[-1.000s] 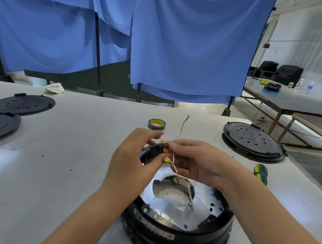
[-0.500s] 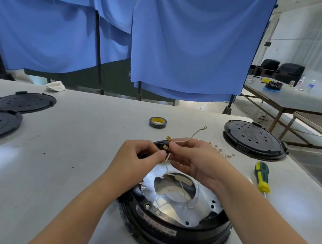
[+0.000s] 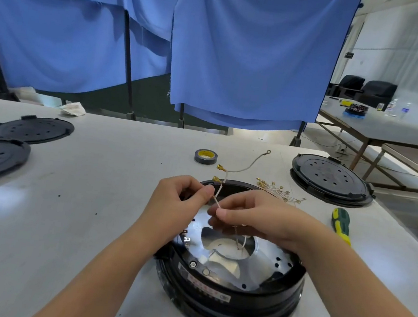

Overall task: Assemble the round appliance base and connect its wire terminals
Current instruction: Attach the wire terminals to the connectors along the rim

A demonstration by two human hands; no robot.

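— Base sits on the table under your hands; where are you?
— Wiring step: your left hand and right hand both pinch the white wire, brass terminals up.
— Next?
— Probably seat a terminal on its tab. Spare leads, screwdriver and tape lie clear behind.

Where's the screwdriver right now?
In the head view, the green-and-yellow screwdriver lies on the table to the right of the round base, beyond the right forearm and in front of the black lid.
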